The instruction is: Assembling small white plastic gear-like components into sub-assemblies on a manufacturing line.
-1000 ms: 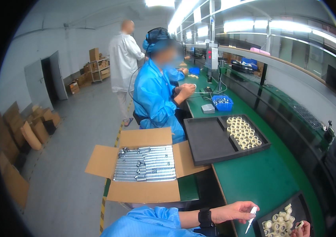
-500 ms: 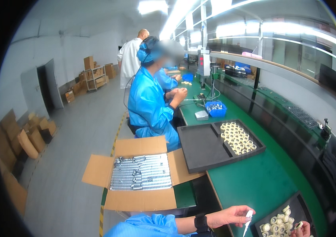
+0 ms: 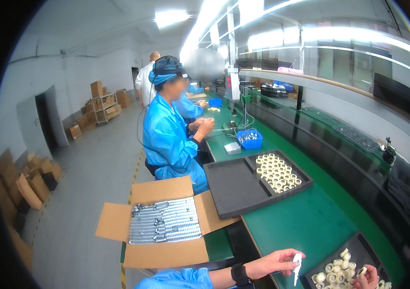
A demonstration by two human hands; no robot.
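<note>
My left hand (image 3: 276, 262) is closed on a slim white tool with a narrow lower end (image 3: 297, 266), pinched between thumb and fingers over the green bench. At the lower right my right hand (image 3: 370, 279) pinches a small cream ring (image 3: 362, 271) with a dark inside. A black tray (image 3: 368, 244) lies under that hand, with a heap of similar cream rings (image 3: 336, 272) in it. The tool's exact kind cannot be made out. The lower part of my right hand is cut off by the picture's edge.
A larger black tray (image 3: 229, 190) has cream rings in its right compartment. An open carton (image 3: 164, 255) holds rows of shiny metal parts. A blue bin (image 3: 250, 139) stands farther along the green bench (image 3: 287, 226). A co-worker in blue (image 3: 169, 139) sits beyond the carton.
The whole view has shifted, so the bench and trays sit farther left. Both hands keep their grips. The white tool now hangs more upright.
</note>
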